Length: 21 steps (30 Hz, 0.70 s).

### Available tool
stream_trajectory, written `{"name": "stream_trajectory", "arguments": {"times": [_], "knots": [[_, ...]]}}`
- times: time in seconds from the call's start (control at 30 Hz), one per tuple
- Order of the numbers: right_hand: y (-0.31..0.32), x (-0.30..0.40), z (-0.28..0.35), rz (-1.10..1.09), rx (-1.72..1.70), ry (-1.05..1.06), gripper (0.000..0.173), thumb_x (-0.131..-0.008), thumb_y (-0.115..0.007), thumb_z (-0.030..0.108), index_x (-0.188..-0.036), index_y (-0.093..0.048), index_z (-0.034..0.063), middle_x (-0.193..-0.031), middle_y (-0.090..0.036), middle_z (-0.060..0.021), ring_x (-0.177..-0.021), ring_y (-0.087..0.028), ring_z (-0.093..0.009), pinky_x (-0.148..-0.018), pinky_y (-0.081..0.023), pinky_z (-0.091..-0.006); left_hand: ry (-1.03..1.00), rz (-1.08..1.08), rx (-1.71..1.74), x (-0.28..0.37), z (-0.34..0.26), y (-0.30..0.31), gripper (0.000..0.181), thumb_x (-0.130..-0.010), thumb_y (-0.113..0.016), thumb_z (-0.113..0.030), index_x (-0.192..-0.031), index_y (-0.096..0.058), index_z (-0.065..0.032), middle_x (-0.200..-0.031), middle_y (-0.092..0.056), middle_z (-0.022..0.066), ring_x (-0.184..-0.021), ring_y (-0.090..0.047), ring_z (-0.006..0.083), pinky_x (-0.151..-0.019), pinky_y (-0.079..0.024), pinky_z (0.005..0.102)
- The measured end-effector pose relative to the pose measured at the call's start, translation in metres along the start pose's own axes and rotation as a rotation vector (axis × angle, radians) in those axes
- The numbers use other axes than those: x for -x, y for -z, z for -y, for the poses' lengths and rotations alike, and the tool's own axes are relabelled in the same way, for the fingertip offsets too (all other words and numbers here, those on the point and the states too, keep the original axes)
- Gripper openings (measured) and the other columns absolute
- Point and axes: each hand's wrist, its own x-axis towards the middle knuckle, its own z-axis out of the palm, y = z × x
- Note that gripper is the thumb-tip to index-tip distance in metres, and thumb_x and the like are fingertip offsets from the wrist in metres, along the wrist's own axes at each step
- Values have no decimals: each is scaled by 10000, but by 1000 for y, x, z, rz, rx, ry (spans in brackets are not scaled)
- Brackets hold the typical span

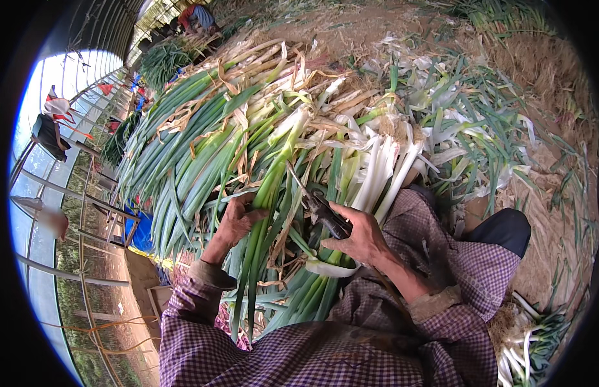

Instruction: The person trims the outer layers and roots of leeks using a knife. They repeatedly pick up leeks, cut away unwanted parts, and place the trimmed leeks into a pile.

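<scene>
My left hand (235, 221) grips the green leaves of a long green onion (270, 187), its pale stem pointing away from me over the pile. In my right hand (361, 235) is a dark air blow gun (324, 213). The gun's thin metal nozzle points at the onion's stalk; whether it touches cannot be seen. A brownish hose (392, 290) runs back beneath my right forearm. Beside the gun, a bundle of clean white-stemmed onions (377, 169) lies against my leg, roots facing away. A large heap of unpeeled green onions (183, 140) with dry brown leaves spreads before me.
Stripped leaves and peelings (466, 126) litter the dirt floor at right. More white-stemmed onions (519, 355) lie at lower right. A blue container (139, 230) stands left by a wooden frame, near the greenhouse wall (38, 164). Another person (197, 18) crouches at the far end.
</scene>
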Motion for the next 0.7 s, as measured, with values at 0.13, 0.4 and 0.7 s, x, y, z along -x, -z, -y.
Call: {"name": "stream_trajectory", "arguments": {"times": [0.13,0.4,0.7], "knots": [[0,17,11,75,-3,-80,902,-699,-921,233,-1466,-542,-51,-1325,-678,-282,-1196,-699,-348,-1051,-535,-382,23,-12,19,2,8,-1,296,-873,-774,-85,-1126,-714,57,-924,-697,29,-852,-595,97,-775,-491,285],[0,-16,-7,-17,11,-53,919,-694,-938,245,-1464,-540,-62,-1304,-689,-283,-1150,-720,-324,-1029,-543,-380,26,-6,-2,7,11,-1,301,-860,-769,-89,-1117,-718,58,-907,-704,37,-826,-593,101,-758,-489,289],[0,11,11,69,-3,-126,898,-715,-931,235,-1478,-542,-35,-1428,-620,-271,-1321,-623,-345,-1136,-480,-398,67,30,20,11,5,-2,359,-877,-756,-83,-1203,-713,60,-1002,-745,50,-874,-633,101,-817,-515,277]]}}
